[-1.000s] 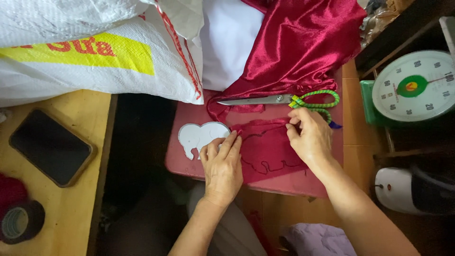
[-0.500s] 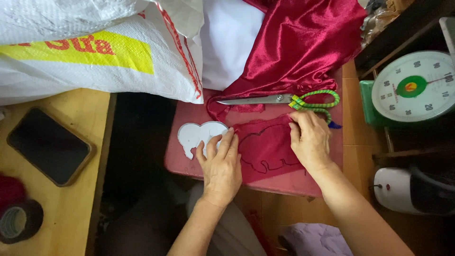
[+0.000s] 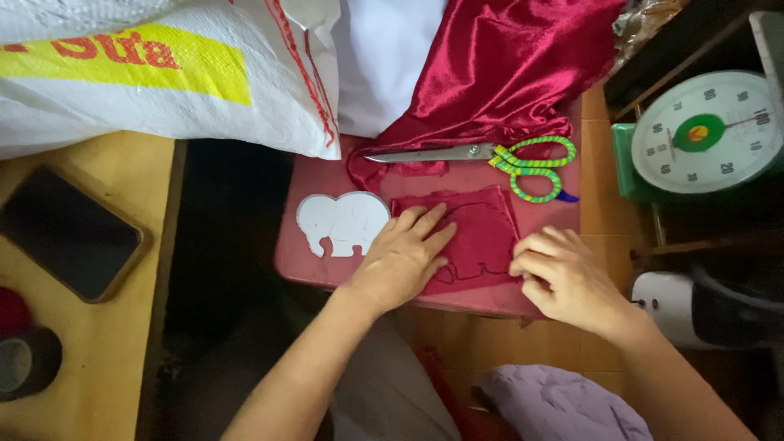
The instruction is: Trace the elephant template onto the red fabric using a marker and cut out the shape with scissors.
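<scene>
At far left of the frame, a wooden desk carries a dark phone lying flat at mid-left and a roll of dark tape at lower left, partly cut off by the frame edge. Upper left: a large white woven sack with a yellow panel and red stitching overhangs the desk and the dark gap beside it.

Centre: a small pink stool top serves as the work surface. On its left part lies a white elephant-shaped template, flat, just beside the left hand. The left hand rests palm down, fingers spread and extended, pressing the left edge of a dark red fabric piece; it grips nothing. The fabric piece lies flat at the middle of the stool top and shows a drawn outline.

Above it, scissors with green-and-yellow wrapped handles lie flat, blades pointing left, touching the hem of a shiny red satin cloth that spills down from the upper centre.

Right of centre: the right hand has its fingers curled, fingertips pinching the fabric piece's right lower edge.

Far right: a green dial scale with a white face; below it a white appliance, partly hidden. Lower centre-right: a lilac cloth.
</scene>
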